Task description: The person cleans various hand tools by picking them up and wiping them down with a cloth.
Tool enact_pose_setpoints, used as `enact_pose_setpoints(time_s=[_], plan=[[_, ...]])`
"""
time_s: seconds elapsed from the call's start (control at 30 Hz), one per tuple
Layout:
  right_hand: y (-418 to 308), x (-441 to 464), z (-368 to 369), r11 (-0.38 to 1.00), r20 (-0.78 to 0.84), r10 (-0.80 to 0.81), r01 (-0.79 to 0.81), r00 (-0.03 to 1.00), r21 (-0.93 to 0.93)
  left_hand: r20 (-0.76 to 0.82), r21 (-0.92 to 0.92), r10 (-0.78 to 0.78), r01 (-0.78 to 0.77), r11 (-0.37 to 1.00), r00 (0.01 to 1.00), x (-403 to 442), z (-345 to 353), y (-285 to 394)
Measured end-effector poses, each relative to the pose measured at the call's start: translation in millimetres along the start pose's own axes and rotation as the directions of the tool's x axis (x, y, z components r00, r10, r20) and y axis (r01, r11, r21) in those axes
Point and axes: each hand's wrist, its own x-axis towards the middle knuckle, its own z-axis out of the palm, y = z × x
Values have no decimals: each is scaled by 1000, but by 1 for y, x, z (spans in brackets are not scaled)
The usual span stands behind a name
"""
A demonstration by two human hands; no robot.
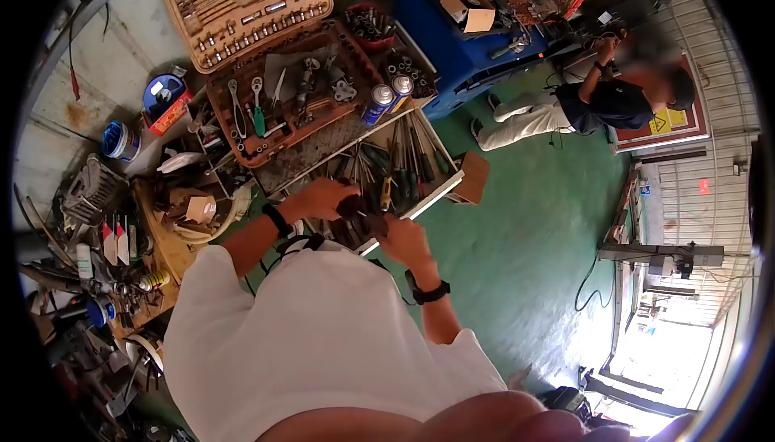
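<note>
My left hand (324,198) and my right hand (404,240) meet over an open drawer (440,189) full of tools. Both sets of fingers are closed on a dark brown, soft-looking piece (352,206), whose kind I cannot make out. Inside the drawer lie several screwdrivers, one with a yellow handle (386,192), just beyond my hands. Others have green handles (441,160). My forearms hide part of the drawer's near side.
Behind the drawer lies an open socket set case (211,91) holding a green-handled ratchet (258,119). Two spray cans (377,105) stand beside it. A cluttered bench (165,232) is on the left. Another person (597,107) stands at the far right near a blue cabinet (452,50).
</note>
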Motion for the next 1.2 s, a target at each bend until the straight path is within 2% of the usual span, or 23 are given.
enact_pose_setpoints(time_s=[0.1,0.17,0.2,0.27,0.33,0.4,0.43,0.47,0.5,0.53,0.6,0.63,0.67,0.7,0.73,0.8,0.83,0.9,0.93,0.97,1.03,1.1,1.2], plan=[[8,-12,-17,999,-35,29,-28,999,37,-86,51,-23,28,998,996,-7,-9,-13],[25,-31,-32,986,-113,112,-96,987,138,7,-115,-508,505,855,861,-18,-31,-12],[40,-38,-35,984,-119,120,-102,986,148,14,-104,-503,502,859,864,-25,-27,-27],[71,-50,-33,948,-243,198,-122,950,294,-117,-484,-501,391,783,858,-39,-11,-58],[80,-52,-31,917,-262,283,-180,922,357,-133,-587,-497,336,737,857,-38,-13,-46],[80,-48,-24,876,-282,366,-227,887,425,2,-839,-605,330,432,796,-30,-13,-30],[68,-40,-15,808,-328,363,-119,872,578,5,-837,-600,332,436,800,-25,-12,-22],[57,-30,-8,713,-375,364,4,853,701,-35,-931,-446,133,339,894,-16,-10,-12],[46,-23,-8,714,-378,366,4,851,700,-108,-980,-290,-53,192,951,-6,-7,-1],[32,-16,-11,722,-305,322,-24,896,692,-107,-980,-287,-53,191,952,3,-4,11],[14,-5,1,729,-228,278,-50,933,683,-139,-962,-134,-102,252,981,21,0,35],[14,3,17,759,-306,123,109,944,642,-139,-962,-133,-102,254,981,30,1,49],[18,12,36,764,-376,-35,268,926,588,-160,-977,-156,-133,169,975,39,0,63],[29,14,57,862,-493,-158,363,855,353,-178,-983,-181,-165,84,967,42,0,69],[31,15,68,911,-593,-277,403,756,88,-178,-982,-179,-165,87,968,44,4,65],[40,10,73,941,-531,-276,337,801,19,-298,-936,-204,-244,253,932,47,15,56],[40,6,72,943,-531,-269,331,803,22,-292,-938,-202,-239,251,935,46,18,55],[43,7,64,906,-576,-328,422,749,34,-329,-899,-196,-244,363,924,48,20,52],[38,6,47,907,-576,-327,420,750,32,-329,-900,-194,-245,362,924,47,21,53],[27,2,18,911,-343,-89,215,935,350,-354,-908,-261,-263,327,898,44,23,57],[23,-2,0,816,-23,104,-72,994,573,-377,-912,-327,-287,293,867,44,22,57],[23,-7,0,775,-292,164,60,942,630,-268,-963,-495,-246,110,826,47,14,53],[21,-5,11,672,-424,234,170,875,721,-206,-974,-420,-227,-1,884,44,1,59]])
